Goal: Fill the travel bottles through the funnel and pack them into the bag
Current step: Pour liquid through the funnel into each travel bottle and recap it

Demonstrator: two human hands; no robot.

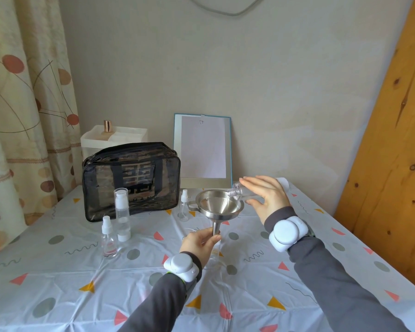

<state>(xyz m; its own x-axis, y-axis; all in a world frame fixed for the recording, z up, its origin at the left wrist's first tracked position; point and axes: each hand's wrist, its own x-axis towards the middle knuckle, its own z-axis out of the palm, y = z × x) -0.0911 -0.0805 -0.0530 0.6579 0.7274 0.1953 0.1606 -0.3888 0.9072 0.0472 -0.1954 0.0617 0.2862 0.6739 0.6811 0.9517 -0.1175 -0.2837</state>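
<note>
A steel funnel [219, 205] stands with its spout in the neck of a clear bottle [215, 254] on the table. My left hand [198, 244] grips that neck and spout. My right hand [265, 196] holds a clear open bottle [236, 190] tipped on its side, mouth over the funnel bowl, and a thin stream runs in. A black see-through bag [131, 180] stands zipped behind. A tall pump bottle [122, 214] and a small spray bottle [108, 237] stand at the left. Another small spray bottle [184, 207] is behind the funnel.
A patterned cloth covers the table [297, 283]. A white organiser box [114, 137] with a gold-capped bottle sits behind the bag. A framed sheet [203, 149] leans on the wall. A curtain hangs left, and a wooden board leans at the right.
</note>
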